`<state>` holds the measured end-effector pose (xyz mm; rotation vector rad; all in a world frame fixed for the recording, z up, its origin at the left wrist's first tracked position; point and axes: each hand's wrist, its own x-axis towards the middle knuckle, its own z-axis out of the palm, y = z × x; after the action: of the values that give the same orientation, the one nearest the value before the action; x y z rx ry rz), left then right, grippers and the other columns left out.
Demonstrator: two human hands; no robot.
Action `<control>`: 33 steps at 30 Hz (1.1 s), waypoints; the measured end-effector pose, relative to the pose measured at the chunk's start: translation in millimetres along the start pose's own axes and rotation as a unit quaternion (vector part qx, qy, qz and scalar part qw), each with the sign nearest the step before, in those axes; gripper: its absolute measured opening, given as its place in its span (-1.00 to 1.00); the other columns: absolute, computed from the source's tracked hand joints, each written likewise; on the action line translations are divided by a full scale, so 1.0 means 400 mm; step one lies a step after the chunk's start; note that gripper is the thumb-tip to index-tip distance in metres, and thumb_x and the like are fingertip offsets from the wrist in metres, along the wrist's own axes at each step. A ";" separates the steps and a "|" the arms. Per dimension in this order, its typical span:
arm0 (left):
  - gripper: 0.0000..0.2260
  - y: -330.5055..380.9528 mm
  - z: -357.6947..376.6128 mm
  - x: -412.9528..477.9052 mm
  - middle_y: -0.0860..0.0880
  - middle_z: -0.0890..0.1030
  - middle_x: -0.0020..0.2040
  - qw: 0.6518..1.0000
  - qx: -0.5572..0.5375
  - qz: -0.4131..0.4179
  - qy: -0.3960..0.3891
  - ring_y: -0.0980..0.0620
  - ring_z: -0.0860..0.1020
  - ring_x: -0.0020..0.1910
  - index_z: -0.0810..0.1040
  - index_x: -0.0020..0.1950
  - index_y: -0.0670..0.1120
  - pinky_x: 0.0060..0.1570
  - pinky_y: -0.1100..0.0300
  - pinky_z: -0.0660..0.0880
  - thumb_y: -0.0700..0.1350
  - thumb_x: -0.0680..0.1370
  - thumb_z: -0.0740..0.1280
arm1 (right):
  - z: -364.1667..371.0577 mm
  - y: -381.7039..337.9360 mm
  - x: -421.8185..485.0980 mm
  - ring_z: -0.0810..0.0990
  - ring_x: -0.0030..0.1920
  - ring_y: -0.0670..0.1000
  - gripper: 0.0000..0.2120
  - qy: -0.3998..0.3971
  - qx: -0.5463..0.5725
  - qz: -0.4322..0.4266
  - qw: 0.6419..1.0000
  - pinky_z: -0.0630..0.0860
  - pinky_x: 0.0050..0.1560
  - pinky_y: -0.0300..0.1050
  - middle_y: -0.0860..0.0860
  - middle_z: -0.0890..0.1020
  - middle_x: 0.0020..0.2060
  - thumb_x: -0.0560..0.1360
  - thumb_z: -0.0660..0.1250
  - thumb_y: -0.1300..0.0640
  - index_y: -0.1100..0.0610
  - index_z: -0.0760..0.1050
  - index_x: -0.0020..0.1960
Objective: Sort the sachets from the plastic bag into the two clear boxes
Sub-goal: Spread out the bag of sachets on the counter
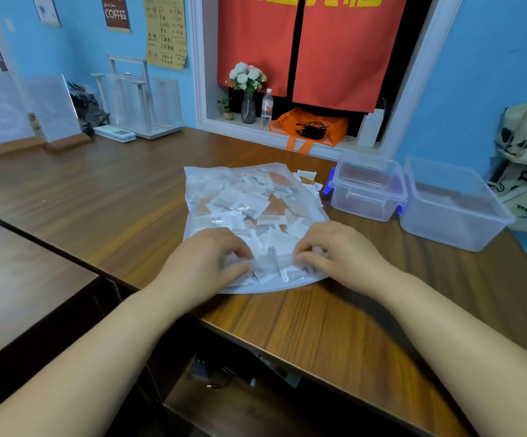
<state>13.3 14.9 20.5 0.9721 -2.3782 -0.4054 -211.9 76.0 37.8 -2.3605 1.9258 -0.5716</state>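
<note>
1. Bag (249,216): one, clear plastic, flat on the wooden surface (114,190), centre of view. Its long axis runs from the person's edge away toward the window sill. The near end lies under the hands and the far end points at the sill.
2. Sachets (256,209): packed inside the bag and overlapping, too many to count. Two kinds show, white and orange, with white the majority. They point every way, with no common axis.
3. Loose sachets (308,179): a few at the bag's far right corner. I cannot tell whether they lie outside the bag or in its mouth.
4. Left hand (205,260): palm down on the bag's near left part. The forearm comes in from the lower left. The fingers are curled and the thumb is stretched toward the right, and together they pinch the plastic.
5. Right hand (341,250): palm down on the near right part, forearm from the lower right. The fingers are curled inward and grasp the plastic. The two hands are near each other but apart, with crumpled film between them.
6. Boxes: two, clear, side by side on the surface to the right of the bag.
   - Clip box (367,192): smaller, with blue clips, just beside the bag's far right corner.
   - Open box (451,206): larger, with its top open, farther right and close against the first.
7. Sill: one vase (248,108) with flowers, one bottle (267,107).
</note>
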 end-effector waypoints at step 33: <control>-0.49 0.012 0.029 0.033 0.09 0.45 0.15 0.995 0.077 -0.028 -0.051 0.11 0.34 0.21 0.48 0.27 0.07 0.07 0.30 0.26 0.25 0.39 0.38 | 0.002 0.023 0.021 0.44 -0.23 -0.13 -0.77 -0.019 0.204 0.076 0.976 0.40 -0.16 -0.22 -0.08 0.54 -0.26 0.34 0.48 -0.02 0.10 0.54 -0.16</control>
<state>-4.0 9.4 18.1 1.1136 -2.5083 -0.3033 -218.8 65.6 36.9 -1.9404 1.7488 -0.8112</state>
